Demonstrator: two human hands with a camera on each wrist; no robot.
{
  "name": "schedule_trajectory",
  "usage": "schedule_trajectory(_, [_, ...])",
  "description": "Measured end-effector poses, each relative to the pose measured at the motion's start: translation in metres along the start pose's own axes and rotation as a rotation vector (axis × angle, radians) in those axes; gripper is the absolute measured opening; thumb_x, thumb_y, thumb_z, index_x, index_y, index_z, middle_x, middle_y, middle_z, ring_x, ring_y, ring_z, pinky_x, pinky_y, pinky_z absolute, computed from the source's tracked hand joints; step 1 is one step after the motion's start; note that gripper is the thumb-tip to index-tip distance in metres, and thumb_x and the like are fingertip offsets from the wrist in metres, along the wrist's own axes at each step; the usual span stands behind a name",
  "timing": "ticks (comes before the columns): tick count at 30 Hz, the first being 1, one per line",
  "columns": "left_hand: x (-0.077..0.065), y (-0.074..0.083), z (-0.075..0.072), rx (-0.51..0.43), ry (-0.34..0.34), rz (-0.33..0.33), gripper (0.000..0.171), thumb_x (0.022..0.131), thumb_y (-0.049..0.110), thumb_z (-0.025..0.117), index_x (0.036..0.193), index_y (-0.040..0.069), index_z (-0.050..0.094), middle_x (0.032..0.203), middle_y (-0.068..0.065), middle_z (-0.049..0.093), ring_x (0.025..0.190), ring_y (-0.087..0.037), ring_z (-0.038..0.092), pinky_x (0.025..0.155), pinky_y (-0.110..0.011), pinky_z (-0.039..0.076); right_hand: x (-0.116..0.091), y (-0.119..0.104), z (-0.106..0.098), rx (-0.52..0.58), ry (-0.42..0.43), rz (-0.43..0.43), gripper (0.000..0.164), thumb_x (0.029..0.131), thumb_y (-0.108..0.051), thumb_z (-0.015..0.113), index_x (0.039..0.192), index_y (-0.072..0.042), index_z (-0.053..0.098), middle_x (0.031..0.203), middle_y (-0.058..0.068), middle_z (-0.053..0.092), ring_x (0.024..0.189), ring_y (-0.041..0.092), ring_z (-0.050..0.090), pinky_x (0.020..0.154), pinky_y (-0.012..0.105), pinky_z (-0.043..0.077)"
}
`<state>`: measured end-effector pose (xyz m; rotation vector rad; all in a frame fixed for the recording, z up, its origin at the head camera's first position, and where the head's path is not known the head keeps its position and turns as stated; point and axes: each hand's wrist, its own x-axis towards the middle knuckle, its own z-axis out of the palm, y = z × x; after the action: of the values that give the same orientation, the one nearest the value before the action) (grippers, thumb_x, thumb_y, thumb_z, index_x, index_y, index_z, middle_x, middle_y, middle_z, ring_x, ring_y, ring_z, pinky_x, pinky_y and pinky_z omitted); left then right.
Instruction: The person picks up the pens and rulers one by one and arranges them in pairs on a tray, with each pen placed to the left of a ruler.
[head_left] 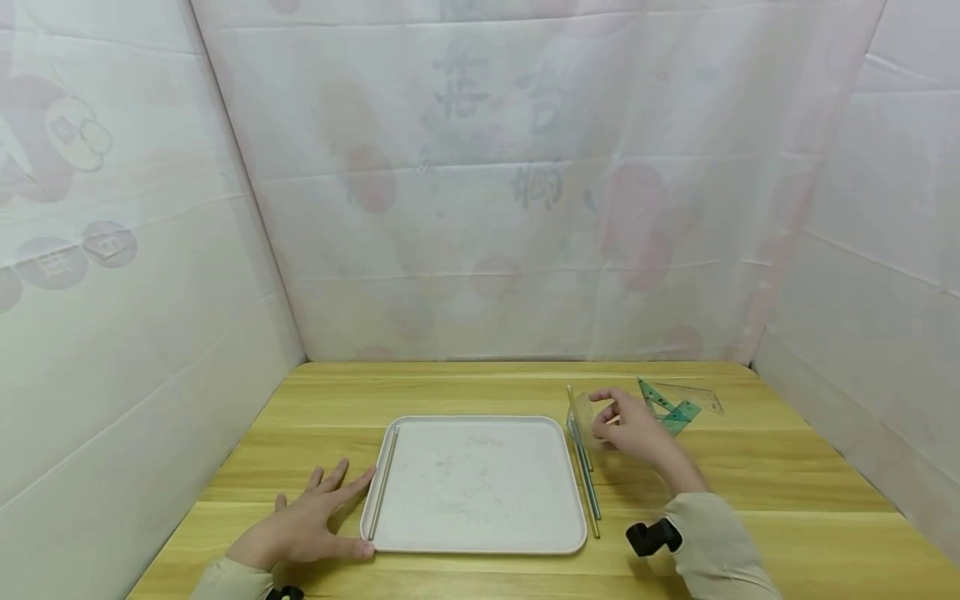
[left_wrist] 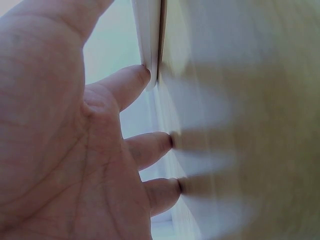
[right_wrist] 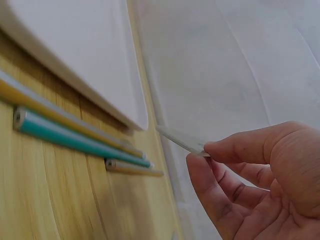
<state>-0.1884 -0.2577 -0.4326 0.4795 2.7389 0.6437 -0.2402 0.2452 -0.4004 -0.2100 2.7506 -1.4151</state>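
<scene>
A white tray (head_left: 480,487) lies on the wooden table, with one slim pencil (head_left: 384,483) along its left side. My left hand (head_left: 307,517) is spread beside the tray, index finger and thumb touching its left edge. In the left wrist view the left hand (left_wrist: 85,135) has its other fingertips against the tabletop. Right of the tray, my right hand (head_left: 630,425) pinches a thin, clear, flat plastic piece (right_wrist: 180,140) between thumb and forefinger. Its full outline is hard to make out. Beneath it lie a teal pencil (right_wrist: 80,135) and two yellowish pencils, one nearer the tray (right_wrist: 60,107).
A green set square (head_left: 678,414) and a clear set square (head_left: 705,395) lie on the table behind the right hand. Pale printed cloth (head_left: 487,208) walls the table at the back and on both sides.
</scene>
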Motion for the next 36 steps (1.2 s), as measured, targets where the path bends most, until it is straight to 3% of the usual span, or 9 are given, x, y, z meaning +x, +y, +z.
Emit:
schedule_trajectory(14, [0.003,0.005,-0.001,-0.003,-0.005,0.003,0.109,0.083,0.067,0.084,0.171,0.027,0.032,0.177,-0.031,0.014,0.154,-0.074,0.005,0.096,-0.102,0.002,0.012,-0.017,0.025,0.052,-0.007,-0.035,0.050,0.102,0.000,0.065,0.148,0.008,0.046,0.101,0.017,0.063,0.078,0.025,0.068,0.072,0.043,0.066])
schedule_trajectory(36, [0.005,0.006,-0.002,0.016,-0.002,0.009,0.109,0.083,0.066,0.084,0.171,0.028,0.031,0.177,-0.030,0.013,0.154,-0.073,0.006,0.097,-0.102,0.002,0.024,-0.040,0.065,0.092,-0.067,-0.029,0.048,0.098,0.006,0.066,0.144,0.005,0.050,0.097,0.014,0.061,0.079,0.019,0.067,0.074,0.035,0.067])
